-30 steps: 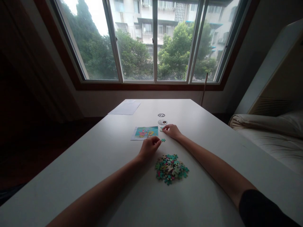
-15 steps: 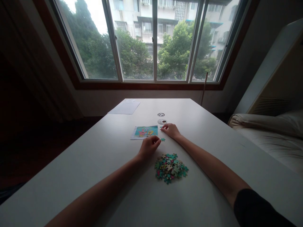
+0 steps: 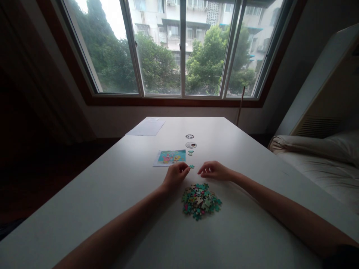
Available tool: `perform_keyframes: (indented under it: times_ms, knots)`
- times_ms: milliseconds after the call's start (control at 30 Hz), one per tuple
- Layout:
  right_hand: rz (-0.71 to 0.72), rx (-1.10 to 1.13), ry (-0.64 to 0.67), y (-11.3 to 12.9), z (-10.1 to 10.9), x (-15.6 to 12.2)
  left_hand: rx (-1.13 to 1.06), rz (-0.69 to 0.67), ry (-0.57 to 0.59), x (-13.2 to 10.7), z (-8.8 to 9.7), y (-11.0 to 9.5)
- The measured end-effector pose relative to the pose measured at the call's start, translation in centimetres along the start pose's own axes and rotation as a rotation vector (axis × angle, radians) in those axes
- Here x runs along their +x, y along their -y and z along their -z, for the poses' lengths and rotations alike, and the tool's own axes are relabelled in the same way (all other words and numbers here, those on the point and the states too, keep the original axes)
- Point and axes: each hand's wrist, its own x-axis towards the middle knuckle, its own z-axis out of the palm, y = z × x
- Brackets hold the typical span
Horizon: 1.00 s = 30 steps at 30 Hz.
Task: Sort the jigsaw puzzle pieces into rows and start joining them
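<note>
Between the thumb and fingertips of my left hand point(image 3: 175, 174) is a small teal jigsaw piece point(image 3: 192, 166), just in front of the picture card. My right hand point(image 3: 213, 170) hovers to the right of it, fingers curved and apart, nothing seen in them. Below both hands lies a loose pile of jigsaw pieces point(image 3: 200, 201), mostly teal and green with some beige and pink. A couple of pieces that look set together point(image 3: 191, 153) lie beyond my left hand. The picture card point(image 3: 171, 157), showing cartoon figures on teal, is partly covered by my left fingers.
Two round, silvery flat items point(image 3: 191, 145) lie farther up the white table point(image 3: 252, 209). A sheet of white paper point(image 3: 146, 127) rests at the far left edge. A pale padded seat point(image 3: 314, 157) stands to the right, and a window is ahead.
My right hand has come away from the small pieces beside the card, back toward me and to the right, leaving them on the table. My left hand has stayed nearly still.
</note>
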Motion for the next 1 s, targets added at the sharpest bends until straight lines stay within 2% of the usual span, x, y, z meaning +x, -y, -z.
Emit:
perform_keyframes:
  times_ms: [67, 133, 233, 367, 467, 600, 667, 800, 1000]
  knots:
    - [0.036, 0.024, 0.099, 0.8, 0.5, -1.9, 0.006, -0.005, 0.012, 0.0, -0.1, 0.0]
    - [0.042, 0.018, 0.134, 1.2, 0.7, -2.8, 0.011, -0.020, 0.033, -0.1, -0.1, -0.1]
    - [0.030, 0.013, 0.140, 1.4, 0.9, -3.0, 0.008, -0.071, 0.099, -0.3, -0.1, -0.3]
    - [-0.025, 0.059, 0.137, 1.2, 0.9, -2.7, -0.008, -0.189, 0.256, -0.7, 0.1, -0.7]
    - [-0.100, 0.157, 0.065, 0.9, 0.7, -2.5, -0.004, -0.290, 0.345, -1.0, 0.2, -1.2]
    - [-0.119, 0.292, -0.128, 0.8, -0.4, -2.1, -0.032, -0.363, 0.413, -1.5, 0.1, -1.9]
    - [-0.142, 0.354, -0.192, 0.8, -1.2, -1.9, -0.051, -0.339, 0.378, -1.6, -0.1, -2.1]
    - [-0.181, 0.379, -0.263, 1.0, -2.4, -1.6, -0.068, -0.181, 0.207, -1.4, -0.4, -2.0]
    - [-0.192, 0.308, -0.298, 1.6, -2.8, -1.6, -0.107, -0.143, 0.161, -1.0, -0.6, -1.8]
